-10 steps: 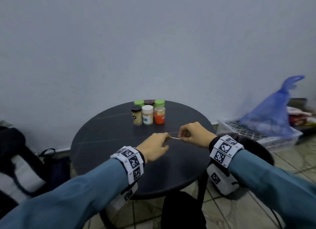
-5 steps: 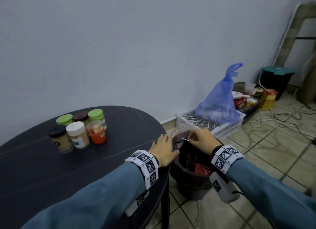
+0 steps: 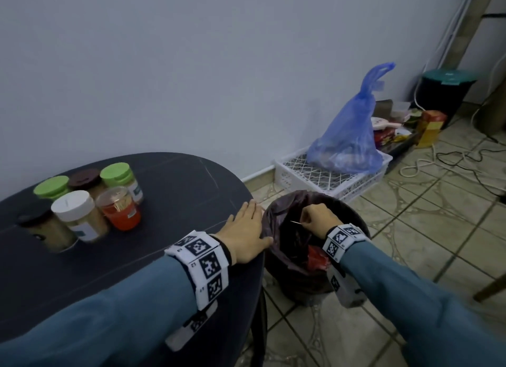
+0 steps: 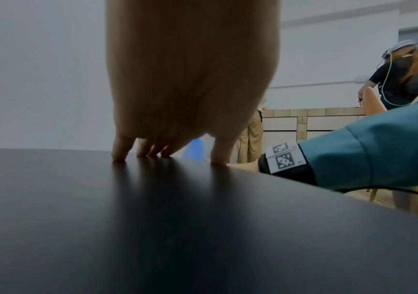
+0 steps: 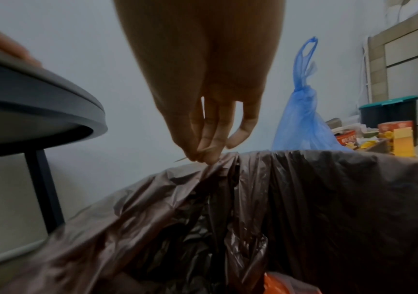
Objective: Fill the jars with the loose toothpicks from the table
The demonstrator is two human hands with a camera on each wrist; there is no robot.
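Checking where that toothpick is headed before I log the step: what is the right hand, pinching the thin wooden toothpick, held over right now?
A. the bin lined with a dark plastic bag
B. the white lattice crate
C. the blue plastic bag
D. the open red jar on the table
A: the right hand pinches the thin wooden toothpick over the bin lined with a dark plastic bag, beside the round black table.

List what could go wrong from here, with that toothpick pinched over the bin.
1. The right hand pinches the toothpick over the lined trash bin; if dropped, it likely falls among the rubbish rather than into a jar.
2. The orange jar, holding toothpicks, appears to have no lid, and stands tight among the other jars; a careless reach could tip it.
3. The left hand lies flat at the table edge; leaning there might rock it.
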